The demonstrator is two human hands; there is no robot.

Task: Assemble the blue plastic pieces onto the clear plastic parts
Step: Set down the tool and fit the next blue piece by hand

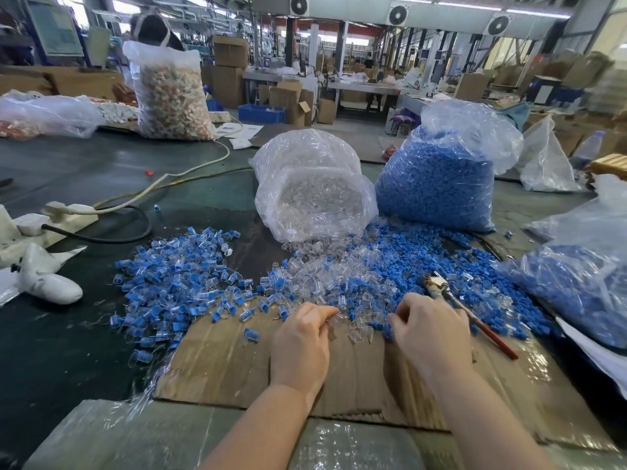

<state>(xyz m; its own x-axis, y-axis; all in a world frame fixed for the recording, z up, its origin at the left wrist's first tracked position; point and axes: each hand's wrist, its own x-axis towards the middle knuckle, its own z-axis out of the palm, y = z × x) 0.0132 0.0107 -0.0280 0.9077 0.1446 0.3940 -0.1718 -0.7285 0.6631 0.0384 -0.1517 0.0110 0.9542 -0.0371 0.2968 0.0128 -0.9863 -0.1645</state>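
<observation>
Loose blue plastic pieces [427, 266] heaped on the table ahead and to my right, small and chunky. Clear plastic parts [325, 276] spilled from the mouth of their tipped bag, mixed into the blue at the heap's left edge. Finished pieces [176, 276], clear with blue fitted, piled separately to my left, partly on the cardboard.

We cannot see the fingertips of our left hand [300, 337]; they curl under among the clear plastic parts [353, 329]. Our right hand [429, 329] hides whatever its fingers pinch. The bag of blue pieces [583, 293] runs off the right edge. The far workbenches blur.
</observation>
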